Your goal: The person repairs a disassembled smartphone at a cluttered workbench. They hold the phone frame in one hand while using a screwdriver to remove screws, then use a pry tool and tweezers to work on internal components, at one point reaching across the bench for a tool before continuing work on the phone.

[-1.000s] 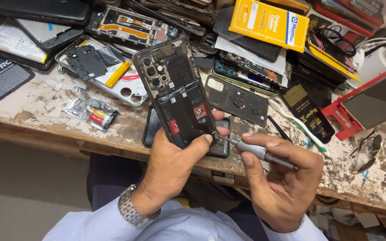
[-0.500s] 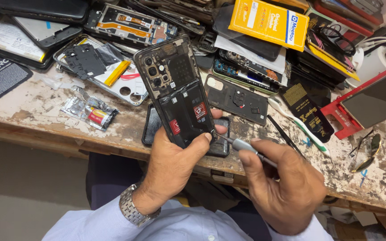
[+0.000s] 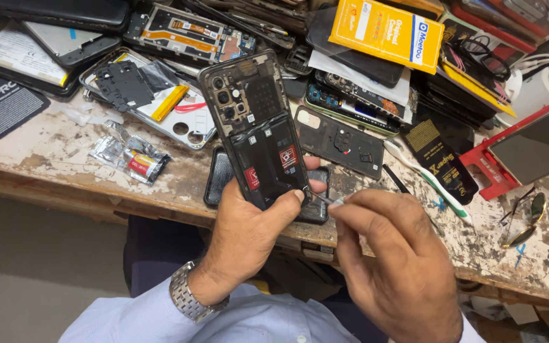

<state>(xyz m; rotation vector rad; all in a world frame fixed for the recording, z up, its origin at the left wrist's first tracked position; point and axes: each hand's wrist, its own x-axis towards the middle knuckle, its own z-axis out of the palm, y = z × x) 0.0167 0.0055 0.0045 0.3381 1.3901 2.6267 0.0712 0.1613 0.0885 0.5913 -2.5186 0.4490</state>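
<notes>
A worn, paint-flecked wooden workbench stands above a plain grey floor.

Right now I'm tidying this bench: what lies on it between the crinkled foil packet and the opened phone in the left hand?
In the head view, between the foil packet and the opened phone held by the left hand, only bare, worn bench top shows.

Left hand holds opened phone; right hand touches screwdriver to it.

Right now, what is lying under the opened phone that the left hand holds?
Under the phone a dark flat phone-shaped piece lies on the bench. Only its left edge and lower right corner show; the phone and the left hand cover the rest.
</notes>
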